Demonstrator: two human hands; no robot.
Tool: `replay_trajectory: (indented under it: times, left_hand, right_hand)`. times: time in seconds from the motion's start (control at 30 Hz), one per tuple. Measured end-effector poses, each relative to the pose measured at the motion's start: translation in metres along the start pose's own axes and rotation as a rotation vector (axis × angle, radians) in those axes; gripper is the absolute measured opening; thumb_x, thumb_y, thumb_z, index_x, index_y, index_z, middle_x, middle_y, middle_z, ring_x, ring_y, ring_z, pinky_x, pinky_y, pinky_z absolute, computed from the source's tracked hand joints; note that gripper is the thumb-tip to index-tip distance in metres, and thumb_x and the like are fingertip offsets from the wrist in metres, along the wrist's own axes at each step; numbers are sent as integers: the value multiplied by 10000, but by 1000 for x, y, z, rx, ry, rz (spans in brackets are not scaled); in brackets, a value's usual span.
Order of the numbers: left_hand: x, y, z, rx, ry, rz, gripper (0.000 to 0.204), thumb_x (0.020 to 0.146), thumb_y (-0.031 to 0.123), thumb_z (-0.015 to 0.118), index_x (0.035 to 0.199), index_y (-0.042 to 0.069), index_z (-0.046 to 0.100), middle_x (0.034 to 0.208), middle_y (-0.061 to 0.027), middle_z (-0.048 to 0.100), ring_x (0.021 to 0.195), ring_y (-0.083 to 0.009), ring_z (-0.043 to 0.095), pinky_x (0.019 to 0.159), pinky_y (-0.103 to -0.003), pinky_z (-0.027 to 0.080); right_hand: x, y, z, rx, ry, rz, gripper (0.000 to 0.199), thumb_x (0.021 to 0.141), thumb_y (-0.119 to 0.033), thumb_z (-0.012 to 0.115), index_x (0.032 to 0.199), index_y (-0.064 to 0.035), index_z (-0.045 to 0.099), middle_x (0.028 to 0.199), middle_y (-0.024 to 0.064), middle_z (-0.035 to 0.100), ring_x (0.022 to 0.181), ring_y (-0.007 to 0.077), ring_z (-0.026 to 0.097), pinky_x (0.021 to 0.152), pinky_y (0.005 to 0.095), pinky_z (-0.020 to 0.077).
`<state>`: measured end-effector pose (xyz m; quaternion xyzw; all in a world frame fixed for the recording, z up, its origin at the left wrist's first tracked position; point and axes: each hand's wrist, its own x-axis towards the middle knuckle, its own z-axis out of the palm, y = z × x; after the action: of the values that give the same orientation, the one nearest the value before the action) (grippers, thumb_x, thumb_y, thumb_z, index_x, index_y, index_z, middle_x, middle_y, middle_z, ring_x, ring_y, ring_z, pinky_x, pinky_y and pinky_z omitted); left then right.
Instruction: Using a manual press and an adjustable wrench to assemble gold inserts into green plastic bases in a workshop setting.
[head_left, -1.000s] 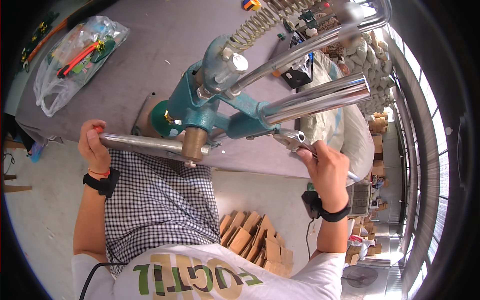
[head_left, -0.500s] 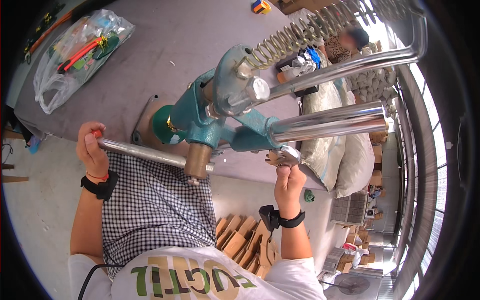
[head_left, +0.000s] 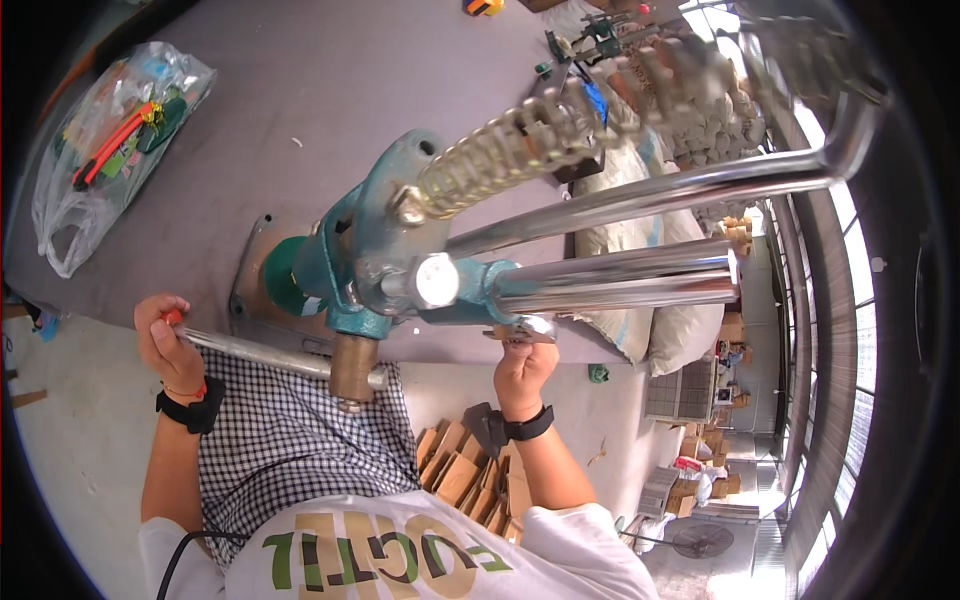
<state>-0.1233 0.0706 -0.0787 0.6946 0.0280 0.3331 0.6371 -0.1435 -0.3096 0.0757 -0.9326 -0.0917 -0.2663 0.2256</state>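
Note:
A teal cast-metal hand press stands on the table at the centre. My left hand is closed round the red-tipped end of its steel lever, whose other end passes through a brownish sleeve. At the front of the press, under its thick shiny metal cylinder, my right hand pinches a small shiny metal piece. That piece is partly hidden by my fingers, and its kind I cannot make out. A coil spring, smeared by motion, and a bent steel rod stretch toward the upper right.
A clear plastic bag with a red-handled tool lies at the table's left. Bulging woven sacks stand beyond the right edge. Cardboard pieces are stacked below the table, and a floor fan stands at the lower right.
The view has shifted, so the press, bag and both hands appear farther left and lower. The spring and the large bolt have moved most, the spring now blurred. Both hands keep their grips.

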Motion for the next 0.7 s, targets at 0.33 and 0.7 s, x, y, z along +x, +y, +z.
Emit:
replay_trajectory:
  times: [0.33, 0.7]
  left_hand:
    - [3, -6, 4, 161, 81, 23, 324, 930, 218, 331, 857, 15, 573, 801, -81, 570, 679, -178, 527, 624, -278, 420]
    - [11, 10, 11, 206, 41, 149, 271, 916, 167, 383, 910, -1, 596, 795, -83, 612, 678, -145, 563, 617, -254, 455]
  right_hand:
    - [3, 14, 13, -2, 62, -56, 312, 916, -259, 447, 743, -25, 561, 607, 112, 526, 518, 270, 524, 496, 331, 409]
    - [-4, 9, -43, 33, -102, 52, 334, 951, -268, 421, 971, 28, 576, 597, 1, 465, 551, 70, 412, 505, 242, 370]
